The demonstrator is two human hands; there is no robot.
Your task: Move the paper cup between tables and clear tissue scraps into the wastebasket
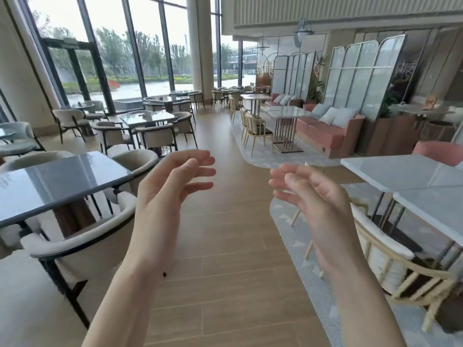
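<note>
A high, glass-walled café hall stretches ahead, its wood-plank floor [233,221] running straight away from the camera between two groups of furniture. On the left stands a dark glossy table [57,181] with a cream armchair [82,241] tucked against its near corner; on the right, a pale marble-look table [411,176] sits over a patterned grey rug [313,284], with a light wooden chair [390,266] just beside it. Farther back, a pink sofa [325,132] with cushions lines the right side in front of folding glass screens. Both bare forearms reach forward over the floor, well apart from either table. The left hand [170,186] is raised with its palm turned inward, fingers loosely spread and gently curved, holding nothing. The right hand [308,194] mirrors it, palm facing the left, fingers relaxed and slightly separated, also holding nothing. The two hands are apart, with a gap of bare floor between the fingertips. The paper cup, the tissue scraps and the wastebasket cannot be made out anywhere in this view, so the cup's position and the way its long axis points cannot be told.
</note>
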